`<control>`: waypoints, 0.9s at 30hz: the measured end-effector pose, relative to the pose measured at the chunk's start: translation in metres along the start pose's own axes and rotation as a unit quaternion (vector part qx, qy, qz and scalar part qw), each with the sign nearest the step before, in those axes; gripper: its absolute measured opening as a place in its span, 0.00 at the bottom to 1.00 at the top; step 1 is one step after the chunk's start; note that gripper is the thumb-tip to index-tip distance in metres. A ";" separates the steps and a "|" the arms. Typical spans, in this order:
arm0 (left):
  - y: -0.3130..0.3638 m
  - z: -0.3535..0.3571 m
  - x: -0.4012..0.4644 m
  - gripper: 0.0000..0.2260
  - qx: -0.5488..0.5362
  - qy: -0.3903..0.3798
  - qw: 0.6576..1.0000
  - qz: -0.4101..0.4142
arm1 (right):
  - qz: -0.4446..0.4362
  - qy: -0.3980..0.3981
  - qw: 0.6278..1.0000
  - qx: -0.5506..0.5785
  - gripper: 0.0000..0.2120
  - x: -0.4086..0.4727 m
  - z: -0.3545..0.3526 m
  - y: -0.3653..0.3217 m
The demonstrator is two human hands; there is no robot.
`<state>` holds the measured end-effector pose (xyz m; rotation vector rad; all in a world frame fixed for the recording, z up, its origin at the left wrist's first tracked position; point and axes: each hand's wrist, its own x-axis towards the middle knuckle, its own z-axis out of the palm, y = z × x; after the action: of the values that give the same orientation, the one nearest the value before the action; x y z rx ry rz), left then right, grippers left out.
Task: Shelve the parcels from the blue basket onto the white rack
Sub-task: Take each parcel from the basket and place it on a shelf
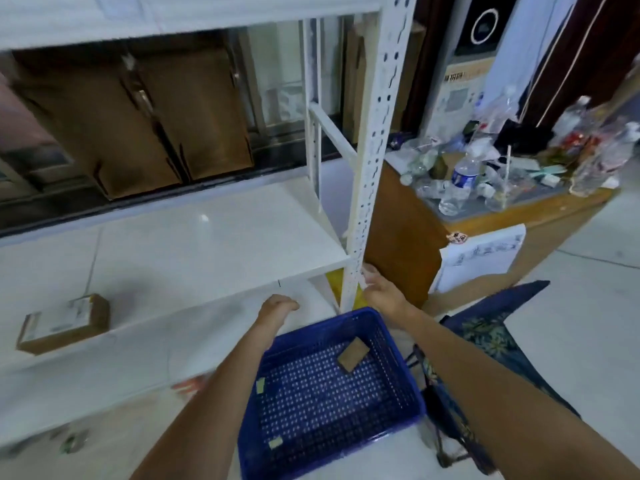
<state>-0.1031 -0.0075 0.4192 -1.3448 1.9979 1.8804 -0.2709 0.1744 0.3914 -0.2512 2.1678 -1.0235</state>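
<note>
Blue basket (pixel 408 386), perforated plastic, on the floor at the foot of the white rack (pixel 367 168), just beside its front right upright. I log one item left inside: a small brown parcel (pixel 353 353), flat cardboard, lying tilted against the basket's far right corner, one edge propped on the wall. Two pale scraps on the basket floor look like loose labels, though the blur makes me unsure.

Left hand (pixel 278 306): beyond the basket's far left rim, over the lower shelf's edge, fingers curled downward with nothing in them that I can see. Whether they are fully closed I cannot tell.

Right hand (pixel 379 289): at the base of the upright, beyond the basket's far right corner; something pale and blurred sits at its fingertips by the post, and I cannot say whether it is gripped.

Shelved stock: one labelled brown box (pixel 65 322) on the lower shelf, far left; large cartons (pixel 138 123) behind the middle shelf.

Key relation, as I judge it: the parcel lies back toward me and below both hands, nearer the right one, almost directly under its forearm. Its long edge runs diagonally from near left to far right, so a right-hand reach down and back would meet it most squarely.
</note>
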 end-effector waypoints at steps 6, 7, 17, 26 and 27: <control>-0.039 0.073 0.042 0.07 0.001 -0.027 0.998 -0.064 | 0.061 -0.049 0.997 -0.023 0.16 0.039 -0.006 0.085; -0.052 0.083 0.055 0.05 0.001 -0.030 0.997 -0.072 | 0.060 -0.045 0.997 -0.034 0.17 0.047 0.001 0.102; -0.286 0.202 0.240 0.07 0.003 -0.036 0.988 -0.150 | 0.045 -0.080 0.981 -0.173 0.21 0.213 0.129 0.339; -0.425 0.266 0.405 0.15 0.057 -0.004 0.986 -0.157 | 0.004 -0.040 0.975 -0.221 0.24 0.357 0.206 0.458; -0.434 0.270 0.416 0.14 0.058 -0.009 0.986 -0.155 | 0.001 -0.028 0.976 -0.217 0.26 0.371 0.211 0.465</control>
<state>-0.2151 0.0642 -0.2266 -1.4981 1.7378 1.6084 -0.3411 0.1925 -0.2350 -0.4740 2.3190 -0.5215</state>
